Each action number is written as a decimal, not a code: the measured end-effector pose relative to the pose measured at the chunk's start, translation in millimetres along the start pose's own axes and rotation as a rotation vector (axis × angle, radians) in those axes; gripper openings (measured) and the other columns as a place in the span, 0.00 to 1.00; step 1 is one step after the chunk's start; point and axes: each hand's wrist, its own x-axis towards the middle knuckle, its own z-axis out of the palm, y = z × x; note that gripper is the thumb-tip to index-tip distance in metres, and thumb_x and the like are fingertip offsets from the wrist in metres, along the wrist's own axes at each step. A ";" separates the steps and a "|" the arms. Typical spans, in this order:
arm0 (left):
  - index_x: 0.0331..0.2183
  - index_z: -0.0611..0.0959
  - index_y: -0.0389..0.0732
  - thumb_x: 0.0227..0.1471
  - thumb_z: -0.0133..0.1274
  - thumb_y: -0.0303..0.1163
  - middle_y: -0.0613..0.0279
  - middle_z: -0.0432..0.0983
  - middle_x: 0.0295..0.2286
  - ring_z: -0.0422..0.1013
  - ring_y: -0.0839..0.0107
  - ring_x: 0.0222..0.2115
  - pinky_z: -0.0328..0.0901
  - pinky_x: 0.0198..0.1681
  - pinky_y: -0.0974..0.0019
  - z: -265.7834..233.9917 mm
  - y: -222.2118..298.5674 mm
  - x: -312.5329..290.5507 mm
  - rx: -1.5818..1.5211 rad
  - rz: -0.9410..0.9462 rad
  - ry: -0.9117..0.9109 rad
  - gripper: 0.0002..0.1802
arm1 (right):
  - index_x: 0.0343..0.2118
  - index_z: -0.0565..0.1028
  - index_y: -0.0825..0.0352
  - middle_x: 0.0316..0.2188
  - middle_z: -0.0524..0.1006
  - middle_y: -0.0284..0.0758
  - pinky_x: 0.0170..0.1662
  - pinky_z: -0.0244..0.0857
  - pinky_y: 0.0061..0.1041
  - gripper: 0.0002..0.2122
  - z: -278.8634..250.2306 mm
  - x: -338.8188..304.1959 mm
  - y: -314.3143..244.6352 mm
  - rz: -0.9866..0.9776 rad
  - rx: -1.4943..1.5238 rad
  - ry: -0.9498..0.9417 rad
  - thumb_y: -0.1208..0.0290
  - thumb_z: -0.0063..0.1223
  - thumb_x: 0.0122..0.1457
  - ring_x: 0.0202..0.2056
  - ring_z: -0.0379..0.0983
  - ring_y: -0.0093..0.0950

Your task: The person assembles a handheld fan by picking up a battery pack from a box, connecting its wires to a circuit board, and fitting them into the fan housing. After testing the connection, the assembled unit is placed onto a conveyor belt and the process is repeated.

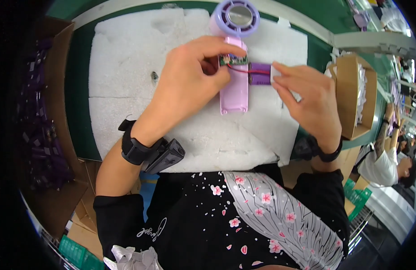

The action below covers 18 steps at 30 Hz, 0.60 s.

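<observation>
A small handheld fan lies on the white foam mat, its round lavender head [240, 17] at the far end and its open pink handle shell [235, 95] pointing toward me. Thumb and fingers of my left hand [185, 74] pinch the upper handle around a green circuit board [233, 59]. A red wire [237, 70] runs from the board to a purple battery pack [259, 79] of two cells side by side, just right of the shell. My right hand [312, 92] is closed on the pack's right end, where a white piece [274, 73] shows between the fingertips.
Foam matting [127, 81] covers the green bench [77, 90]. At left stands a deep cardboard box [64, 72] of purple parts; at right, a smaller carton [348, 96] holds white pieces. Another person [381, 168] works at far right. Green crates [359, 198] sit low on the right.
</observation>
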 end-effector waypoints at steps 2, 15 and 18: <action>0.40 0.83 0.38 0.43 0.49 0.16 0.60 0.74 0.44 0.71 0.79 0.33 0.67 0.35 0.78 2.5 1.0 0.5 -0.011 0.004 0.015 0.20 | 0.27 0.78 0.73 0.36 0.81 0.42 0.34 0.71 0.29 0.06 -1.3 -3.1 -3.0 0.007 -0.020 -0.019 0.82 0.61 0.44 0.32 0.77 0.37; 0.39 0.85 0.40 0.39 0.52 0.18 0.57 0.74 0.43 0.72 0.79 0.28 0.68 0.30 0.76 8.4 -2.7 -0.4 0.064 -0.001 -0.010 0.20 | 0.28 0.69 0.71 0.38 0.75 0.42 0.36 0.68 0.29 0.08 14.3 -12.2 -4.9 0.059 -0.100 0.019 0.83 0.57 0.46 0.32 0.73 0.37; 0.39 0.85 0.39 0.39 0.52 0.17 0.57 0.74 0.43 0.72 0.79 0.28 0.68 0.31 0.76 3.9 -6.3 1.3 0.066 -0.010 -0.016 0.20 | 0.29 0.69 0.71 0.38 0.75 0.42 0.35 0.68 0.27 0.06 2.5 -7.1 9.5 0.280 0.243 -0.102 0.83 0.55 0.49 0.31 0.74 0.33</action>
